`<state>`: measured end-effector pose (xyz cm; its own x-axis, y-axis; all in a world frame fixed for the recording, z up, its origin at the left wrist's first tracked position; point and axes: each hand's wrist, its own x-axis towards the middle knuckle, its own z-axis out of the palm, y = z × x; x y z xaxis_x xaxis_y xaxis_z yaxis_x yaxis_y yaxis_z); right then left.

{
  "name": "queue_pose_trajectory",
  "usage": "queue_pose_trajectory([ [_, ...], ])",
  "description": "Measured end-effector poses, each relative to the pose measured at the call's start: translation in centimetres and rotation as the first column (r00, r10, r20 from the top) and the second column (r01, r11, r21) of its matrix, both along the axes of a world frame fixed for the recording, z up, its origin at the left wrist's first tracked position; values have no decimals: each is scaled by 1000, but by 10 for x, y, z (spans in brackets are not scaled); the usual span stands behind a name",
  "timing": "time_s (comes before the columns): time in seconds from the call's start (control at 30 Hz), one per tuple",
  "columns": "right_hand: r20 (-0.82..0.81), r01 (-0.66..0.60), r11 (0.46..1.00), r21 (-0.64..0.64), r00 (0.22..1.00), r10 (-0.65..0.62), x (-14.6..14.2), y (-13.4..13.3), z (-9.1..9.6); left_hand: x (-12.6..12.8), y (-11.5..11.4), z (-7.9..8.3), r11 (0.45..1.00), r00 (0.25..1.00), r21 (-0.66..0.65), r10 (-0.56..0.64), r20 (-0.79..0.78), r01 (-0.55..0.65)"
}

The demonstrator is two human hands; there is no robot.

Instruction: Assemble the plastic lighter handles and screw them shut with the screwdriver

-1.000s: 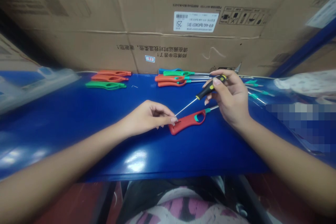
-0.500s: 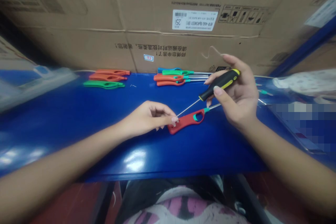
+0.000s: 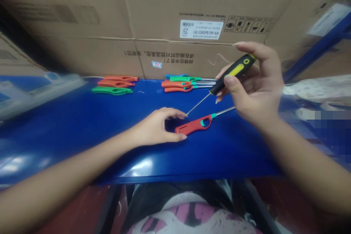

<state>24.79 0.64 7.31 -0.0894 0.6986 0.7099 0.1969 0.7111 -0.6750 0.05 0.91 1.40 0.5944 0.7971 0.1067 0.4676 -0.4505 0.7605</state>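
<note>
A red long-nosed lighter with a teal trigger lies on the blue table. My left hand grips its rear end between thumb and fingers. My right hand holds a black and yellow screwdriver by the handle, raised above the table. The thin shaft slants down to the left, and its tip sits at my left fingertips, just above the lighter's rear end.
Three red and green lighters lie at the back left, and several more at the back centre. Large cardboard boxes wall the far edge. A clear plastic tray stands left, plastic bags right.
My right hand has lifted the screwdriver handle higher and farther right. My left hand has shifted its hold from a pinch at the screwdriver tip to a grip round the lighter's end.
</note>
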Motion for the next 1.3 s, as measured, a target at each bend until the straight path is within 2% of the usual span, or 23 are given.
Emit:
queue_pose_trajectory([
  [0.07,53,-16,1000,-23,998,17,-2,0,8,2,-3,-4,995,998,87,-37,-59,42],
  [0.17,107,-53,998,-45,993,58,-7,0,10,10,-8,-8,991,996,125,-44,-73,53],
  [0.3,93,-73,997,2,993,73,-11,0,-8,22,-9,-7,988,992,146,-36,-120,53],
  [0.4,80,-77,996,45,994,74,-12,2,-25,28,-7,-10,978,987,180,-80,-140,105],
  [0.5,83,-51,995,89,996,43,-11,4,-36,30,-5,-19,968,991,214,-120,-59,130],
  [0.67,93,-8,993,115,996,-3,-8,4,-44,27,-3,-32,959,986,241,-162,37,149],
  [1.03,127,11,998,61,992,-18,-8,-1,-50,25,-3,-31,953,981,250,-188,46,171],
  [1.3,145,-23,998,63,989,14,-7,-2,-50,26,-3,-29,953,981,245,-190,33,176],
])
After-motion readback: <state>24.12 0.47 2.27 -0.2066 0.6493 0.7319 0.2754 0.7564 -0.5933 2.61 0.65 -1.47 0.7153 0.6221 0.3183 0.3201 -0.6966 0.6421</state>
